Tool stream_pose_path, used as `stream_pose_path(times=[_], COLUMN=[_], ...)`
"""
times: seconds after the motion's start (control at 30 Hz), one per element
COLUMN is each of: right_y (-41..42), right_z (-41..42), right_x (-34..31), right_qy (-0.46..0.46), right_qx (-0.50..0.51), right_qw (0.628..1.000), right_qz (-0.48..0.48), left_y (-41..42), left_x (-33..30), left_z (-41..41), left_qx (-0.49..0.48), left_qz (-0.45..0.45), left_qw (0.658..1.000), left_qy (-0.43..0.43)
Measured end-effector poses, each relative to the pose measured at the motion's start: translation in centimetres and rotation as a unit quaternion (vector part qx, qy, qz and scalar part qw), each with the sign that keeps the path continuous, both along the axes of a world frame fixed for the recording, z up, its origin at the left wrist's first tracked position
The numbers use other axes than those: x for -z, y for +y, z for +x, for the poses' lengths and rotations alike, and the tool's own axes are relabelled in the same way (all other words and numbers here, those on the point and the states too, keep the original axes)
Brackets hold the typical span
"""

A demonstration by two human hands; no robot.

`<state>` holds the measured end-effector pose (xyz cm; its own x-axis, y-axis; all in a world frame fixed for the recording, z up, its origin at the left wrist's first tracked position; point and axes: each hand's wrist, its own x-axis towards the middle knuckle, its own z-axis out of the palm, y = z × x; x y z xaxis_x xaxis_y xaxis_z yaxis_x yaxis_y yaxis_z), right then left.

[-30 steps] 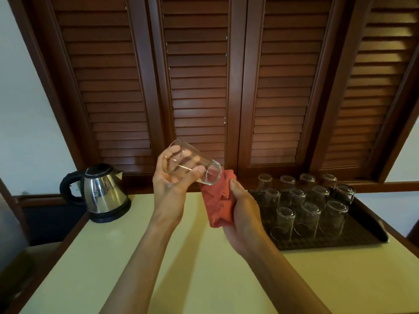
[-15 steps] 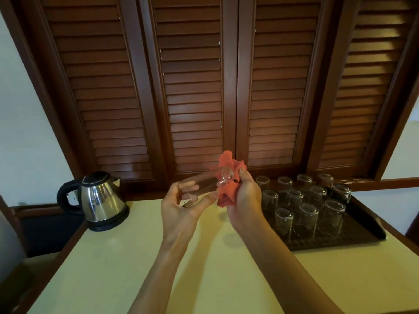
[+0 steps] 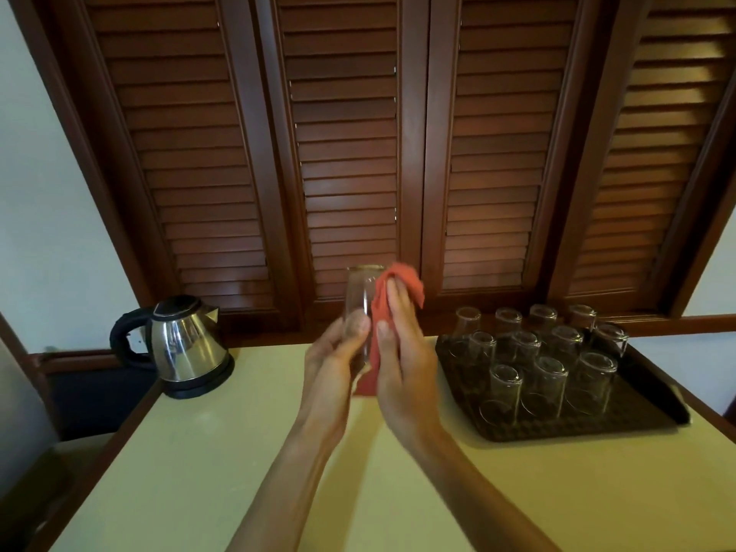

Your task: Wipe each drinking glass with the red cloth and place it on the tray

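Now upright at frame centre, no longer tilted, the clear drinking glass (image 3: 360, 300) is gripped by left hand (image 3: 332, 362) fingers; right hand (image 3: 402, 352) fingers press the red cloth (image 3: 392, 308) against it.

The left hand (image 3: 332, 364) holds a clear drinking glass (image 3: 360, 308) upright, its thumb across the lower wall and the rim well above the fingertips. The right hand (image 3: 402, 352) presses a red cloth (image 3: 384, 308) against the glass's right side, cloth bunched above and below its fingers. Right of those fingers a dark tray (image 3: 653, 412) carries 11 upturned glasses (image 3: 545, 388); left of the left hand's fingers stands a steel kettle (image 3: 187, 344) on the pale table (image 3: 199, 472).
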<state>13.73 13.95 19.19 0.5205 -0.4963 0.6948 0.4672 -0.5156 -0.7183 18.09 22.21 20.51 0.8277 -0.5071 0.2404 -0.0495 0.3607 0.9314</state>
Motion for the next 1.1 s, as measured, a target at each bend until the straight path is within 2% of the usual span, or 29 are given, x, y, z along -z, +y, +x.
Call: stream_pose_path(times=[0.1,0.17,0.23,0.27,0.37,0.43,0.53,0.63,0.7,0.8,0.87,0.97,1.1], right_y=[-0.9,0.6,2.1,1.8,-1.0,-1.0,2.0,1.3,-0.4,0.1,2.5,2.3,-0.1], right_z=[0.7,-0.2,-1.1,-0.8,1.0,0.9,-1.1,-0.2,0.9,0.1,-1.3,-0.8,0.6], right_x=[-1.9,0.0,1.8,1.9,-1.0,-1.7,0.7,1.0,-0.7,-1.3,-0.7,-0.8,-1.5], right_qy=[0.023,0.044,0.048,0.046,0.046,0.041,0.05,0.05,0.038,0.052,0.07,0.053,0.047], right_qx=[-0.019,-0.017,-0.02,-0.021,-0.046,-0.065,-0.078,-0.003,-0.015,-0.093,-0.114,-0.062,-0.1], right_qw=[0.999,0.997,0.993,0.994,0.997,0.995,0.996,0.996,0.999,0.987,0.983,0.995,0.984], right_qz=[-0.01,-0.059,-0.111,-0.097,0.039,0.066,-0.009,-0.071,-0.037,0.121,0.123,0.061,0.143], left_y=[-0.2,0.0,0.3,0.4,0.3,0.3,0.8,0.8,0.7,0.7,0.9,1.0,0.9], left_x=[0.8,0.2,-0.4,-0.3,0.8,0.7,-0.6,0.1,0.7,0.3,-0.6,-0.2,-0.3], left_z=[-0.9,-0.1,0.8,0.8,-0.5,-0.6,0.8,0.4,-0.8,-0.8,-0.2,-0.4,-1.1], left_qx=[0.0,-0.015,-0.023,-0.026,-0.008,-0.016,-0.044,-0.03,-0.015,-0.04,-0.055,-0.043,-0.038], left_qz=[-0.018,-0.041,-0.045,-0.035,-0.012,-0.018,-0.05,-0.009,-0.004,-0.04,-0.055,-0.047,-0.046], left_qw=[0.999,0.997,0.997,0.998,0.999,0.999,0.996,0.999,1.0,0.998,0.997,0.998,0.998], left_qy=[0.033,0.069,0.064,0.052,0.035,0.036,0.057,0.014,0.01,0.014,0.021,0.014,-0.005])
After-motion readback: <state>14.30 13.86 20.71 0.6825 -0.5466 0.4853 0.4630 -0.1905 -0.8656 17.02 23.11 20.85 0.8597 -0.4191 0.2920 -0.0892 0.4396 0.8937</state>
